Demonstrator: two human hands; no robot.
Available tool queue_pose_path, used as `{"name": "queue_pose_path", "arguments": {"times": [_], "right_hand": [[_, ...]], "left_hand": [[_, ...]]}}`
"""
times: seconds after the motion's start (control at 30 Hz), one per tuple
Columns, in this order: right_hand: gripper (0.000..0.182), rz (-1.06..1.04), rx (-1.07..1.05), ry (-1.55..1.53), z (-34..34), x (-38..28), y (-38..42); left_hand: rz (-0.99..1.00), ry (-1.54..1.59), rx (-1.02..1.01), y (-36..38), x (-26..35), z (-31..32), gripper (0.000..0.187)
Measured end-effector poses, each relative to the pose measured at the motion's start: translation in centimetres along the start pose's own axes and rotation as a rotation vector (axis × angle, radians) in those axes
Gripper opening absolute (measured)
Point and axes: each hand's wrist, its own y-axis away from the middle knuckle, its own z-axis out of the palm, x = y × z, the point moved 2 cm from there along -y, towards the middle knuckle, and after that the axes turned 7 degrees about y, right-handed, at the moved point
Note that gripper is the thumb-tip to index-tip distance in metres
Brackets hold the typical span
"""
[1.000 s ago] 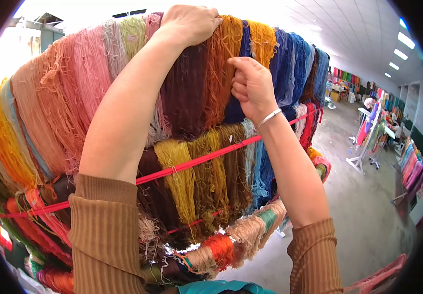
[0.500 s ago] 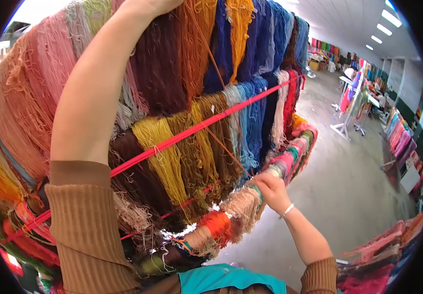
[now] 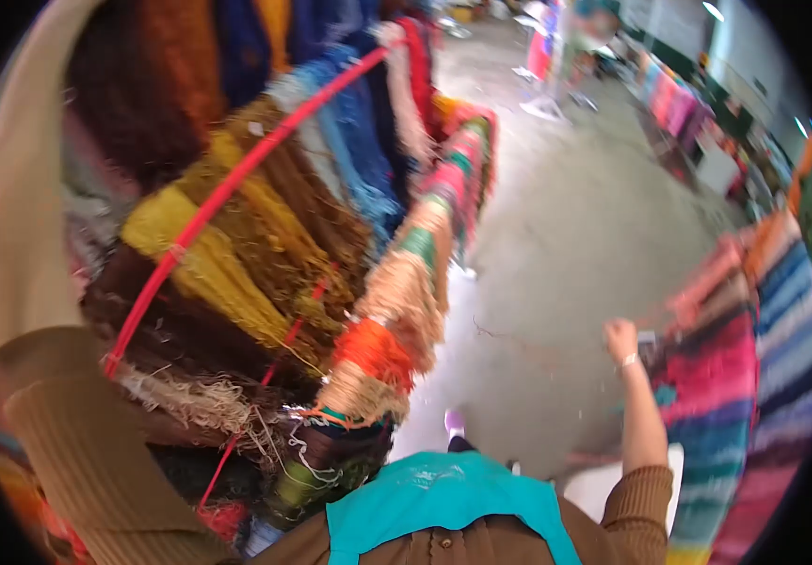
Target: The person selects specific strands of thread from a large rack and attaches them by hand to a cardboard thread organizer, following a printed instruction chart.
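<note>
My right hand (image 3: 619, 337) is a closed fist held low and out to the right, with a bracelet on the wrist. A thin brownish thread (image 3: 519, 344) runs from it back toward the hanging yarn skeins (image 3: 265, 235). These skeins, in yellow, brown, blue and orange, hang in rows behind a red cord (image 3: 236, 179). My left forearm (image 3: 20, 198) reaches up along the left edge. Its hand is out of view above. The view is blurred.
More yarn bundles in pink, blue and red lie stacked at the right (image 3: 745, 377). Bare concrete floor (image 3: 566, 217) spreads between the two yarn masses. Racks with coloured yarn stand far back (image 3: 669, 94). My teal apron (image 3: 443, 499) shows at the bottom.
My right hand has swung from the skeins' lower edge out to the right, drawing the thread along. The view has tipped downward, and my left hand has left the frame.
</note>
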Motion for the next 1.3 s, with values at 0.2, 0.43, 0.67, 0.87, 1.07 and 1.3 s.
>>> {"name": "queue_pose_path", "arguments": {"times": [0.2, 0.43, 0.67, 0.87, 1.07, 1.3], "right_hand": [[0.019, -0.020, -0.115, -0.548, -16.7, -15.6, 7.1], [0.016, -0.015, -0.110, -0.832, -26.0, -23.4, 17.1], [0.013, 0.097, 0.088, -0.819, -28.8, -19.5, 26.4], [0.014, 0.015, 0.332, -0.775, -27.4, -14.9, 33.5], [0.023, 0.208, 0.068, -2.029, -27.0, -14.7, 41.4], [0.015, 0.534, 0.504, -1.708, -33.8, -4.2, 60.2]], "left_hand": [[0.276, 0.651, 1.065, 3.9, 12.0, -4.5, 0.016], [1.137, 2.171, -0.336, 25.1, 38.0, -15.4, 0.051], [1.222, 2.403, -1.495, 34.1, 43.5, -25.1, 0.022], [1.462, 2.261, -1.503, 35.8, 42.8, -33.4, 0.021], [1.607, 2.344, -1.478, 38.1, 43.5, -43.9, 0.021], [1.469, 2.294, -1.416, 40.8, 47.8, -46.9, 0.020]]}}
